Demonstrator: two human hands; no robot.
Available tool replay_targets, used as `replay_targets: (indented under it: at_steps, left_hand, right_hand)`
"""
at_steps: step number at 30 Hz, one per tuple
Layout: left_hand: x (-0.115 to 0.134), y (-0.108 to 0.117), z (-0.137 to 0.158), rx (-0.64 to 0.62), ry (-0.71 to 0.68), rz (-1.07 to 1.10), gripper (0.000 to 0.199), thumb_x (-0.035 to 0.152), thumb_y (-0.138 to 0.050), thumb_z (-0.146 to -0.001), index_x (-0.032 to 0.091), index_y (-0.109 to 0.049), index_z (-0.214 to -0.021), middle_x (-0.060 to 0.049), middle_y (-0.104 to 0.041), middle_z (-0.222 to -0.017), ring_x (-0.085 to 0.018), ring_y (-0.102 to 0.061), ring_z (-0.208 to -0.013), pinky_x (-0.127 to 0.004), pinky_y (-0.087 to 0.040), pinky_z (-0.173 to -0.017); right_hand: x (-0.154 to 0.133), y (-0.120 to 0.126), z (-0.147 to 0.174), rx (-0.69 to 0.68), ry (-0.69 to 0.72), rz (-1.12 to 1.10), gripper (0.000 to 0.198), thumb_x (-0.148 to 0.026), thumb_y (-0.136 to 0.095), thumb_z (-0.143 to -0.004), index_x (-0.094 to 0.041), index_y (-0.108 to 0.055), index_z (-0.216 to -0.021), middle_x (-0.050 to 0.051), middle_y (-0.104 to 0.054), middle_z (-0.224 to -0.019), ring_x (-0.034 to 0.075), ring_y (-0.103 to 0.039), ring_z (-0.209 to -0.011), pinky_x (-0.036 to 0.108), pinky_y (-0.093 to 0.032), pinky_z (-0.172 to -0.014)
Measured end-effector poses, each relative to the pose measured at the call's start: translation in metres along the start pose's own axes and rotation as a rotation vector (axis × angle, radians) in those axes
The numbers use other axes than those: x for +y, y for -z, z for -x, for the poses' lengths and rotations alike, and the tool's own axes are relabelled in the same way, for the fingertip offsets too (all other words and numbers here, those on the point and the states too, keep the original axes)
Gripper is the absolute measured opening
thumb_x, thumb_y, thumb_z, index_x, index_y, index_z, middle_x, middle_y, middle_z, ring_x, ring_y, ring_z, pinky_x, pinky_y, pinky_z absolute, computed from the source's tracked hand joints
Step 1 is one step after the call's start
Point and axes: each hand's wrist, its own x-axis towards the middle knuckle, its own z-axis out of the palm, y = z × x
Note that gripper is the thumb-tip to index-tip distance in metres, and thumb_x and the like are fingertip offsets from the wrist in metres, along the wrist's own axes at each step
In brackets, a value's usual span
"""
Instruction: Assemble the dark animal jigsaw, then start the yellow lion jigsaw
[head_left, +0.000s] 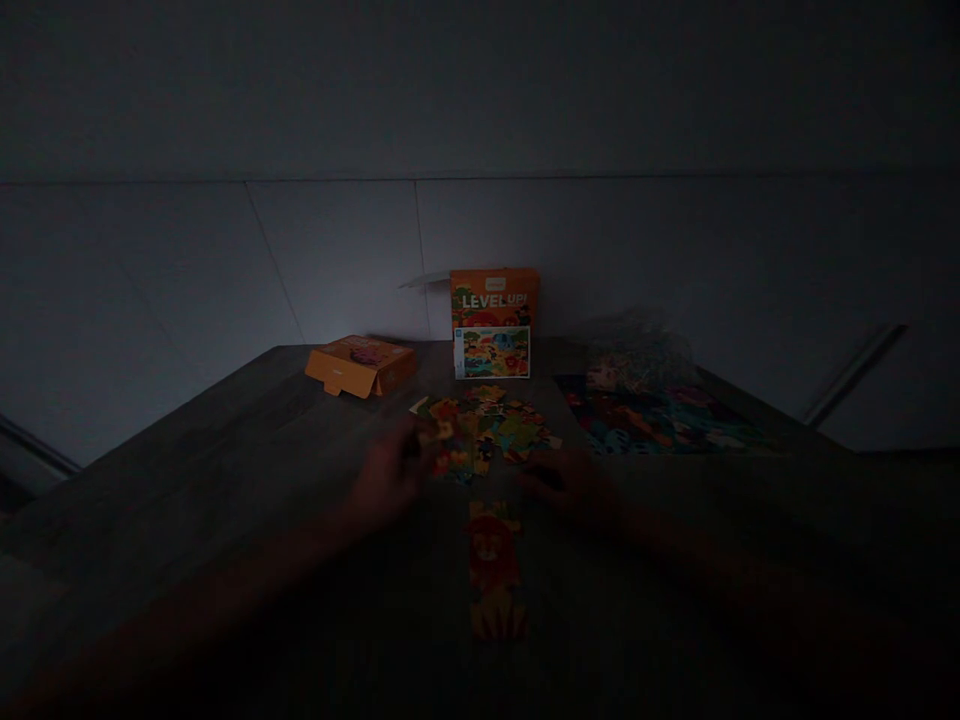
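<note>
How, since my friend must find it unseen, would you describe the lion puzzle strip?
On the table, find the upright LEVEL UP! box at the back. Come toward the camera, past the loose puzzle pieces, to the lion strip. Unlike those jumbled pieces, it is a narrow column showing a red-maned lion.

Materials noted in dim light, clock positions taken from the loose jigsaw pieces point(517, 430): these are thin cardboard with a colour-printed face, gloss indeterminable. At 6 o'clock, the joined lion section point(493, 560) is the same printed card, its face appearing matt. At 12 o'clock, the picture card point(493, 353) looks like smooth printed paper or card, white-bordered; behind it, the "LEVEL UP!" box point(487, 285) is printed paperboard. At 10 o'clock, the flapped orange box point(360, 365) is folded paperboard, smooth-faced. At 2 o'clock, the clear bag point(645, 350) is crinkled, glossy plastic film. Tabletop point(247, 440): matt, faintly mottled, material indeterminable.
</note>
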Motion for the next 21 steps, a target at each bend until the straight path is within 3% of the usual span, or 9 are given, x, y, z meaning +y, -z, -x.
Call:
replay_targets:
  at_steps: [2,3,5,7,11,15,21]
  left_hand:
    - [0.017,-0.013,0.014,-0.237,-0.357,0.139,0.017,0.034,-0.050,-0.097,0.021,-0.058,-0.105,-0.007,-0.066,-0.107,-0.019,-0.064,-0.098,-0.031,-0.053,-0.088]
    - [0.022,-0.017,0.018,-0.328,-0.451,0.177,0.018,0.033,-0.048,-0.099,0.022,-0.060,-0.107,-0.007,-0.065,-0.112,-0.020,-0.062,-0.104,-0.032,-0.052,-0.092]
    - [0.024,-0.021,0.022,-0.444,-0.501,0.207,0.021,0.031,-0.047,-0.101,0.023,-0.060,-0.115,-0.007,-0.063,-0.118,-0.019,-0.060,-0.111,-0.033,-0.051,-0.096]
    - [0.020,-0.019,0.020,-0.493,-0.448,0.203,0.030,0.033,-0.050,-0.100,0.026,-0.053,-0.129,-0.007,-0.061,-0.125,-0.020,-0.058,-0.116,-0.033,-0.050,-0.099]
    - [0.009,-0.014,0.014,-0.477,-0.382,0.117,0.051,0.037,-0.053,-0.099,0.025,-0.037,-0.146,-0.010,-0.051,-0.142,-0.025,-0.049,-0.130,-0.041,-0.046,-0.107]
    - [0.003,-0.018,0.007,-0.360,-0.340,-0.002,0.032,0.033,-0.040,-0.103,0.022,-0.053,-0.130,-0.010,-0.057,-0.133,-0.025,-0.052,-0.125,-0.043,-0.047,-0.105]
    - [-0.003,-0.015,0.003,-0.242,-0.536,-0.147,0.031,0.029,-0.040,-0.103,0.016,-0.056,-0.126,-0.012,-0.064,-0.121,-0.025,-0.056,-0.117,-0.042,-0.048,-0.103]
  right_hand:
    - [-0.009,-0.005,0.003,-0.030,0.028,-0.159,0.029,-0.042,-0.055,-0.095,-0.016,-0.068,-0.099,0.005,-0.069,-0.090,0.018,-0.061,-0.077,0.027,-0.041,-0.066]
    - [-0.013,-0.007,0.004,-0.068,0.052,-0.206,0.028,-0.041,-0.055,-0.095,-0.017,-0.068,-0.101,0.005,-0.069,-0.092,0.018,-0.062,-0.079,0.027,-0.042,-0.067]
    - [-0.019,-0.011,0.006,-0.148,0.104,-0.234,0.025,-0.037,-0.054,-0.096,-0.018,-0.069,-0.101,0.004,-0.069,-0.092,0.018,-0.062,-0.079,0.026,-0.043,-0.068]
    - [-0.020,-0.014,0.007,-0.168,0.123,-0.204,0.022,-0.032,-0.052,-0.096,-0.017,-0.068,-0.096,0.004,-0.068,-0.090,0.017,-0.061,-0.077,0.026,-0.042,-0.067]
    - [-0.019,-0.013,0.005,-0.128,0.078,-0.124,0.019,-0.027,-0.054,-0.095,-0.015,-0.063,-0.083,0.003,-0.063,-0.079,0.015,-0.055,-0.070,0.024,-0.037,-0.062]
    - [-0.019,-0.009,0.002,-0.124,0.071,-0.111,0.021,-0.026,-0.054,-0.093,-0.015,-0.058,-0.077,0.001,-0.059,-0.073,0.014,-0.051,-0.065,0.024,-0.032,-0.059]
    - [-0.019,-0.006,0.003,-0.135,0.064,-0.124,0.025,-0.031,-0.054,-0.095,-0.015,-0.058,-0.076,0.000,-0.058,-0.073,0.014,-0.051,-0.066,0.024,-0.033,-0.060]
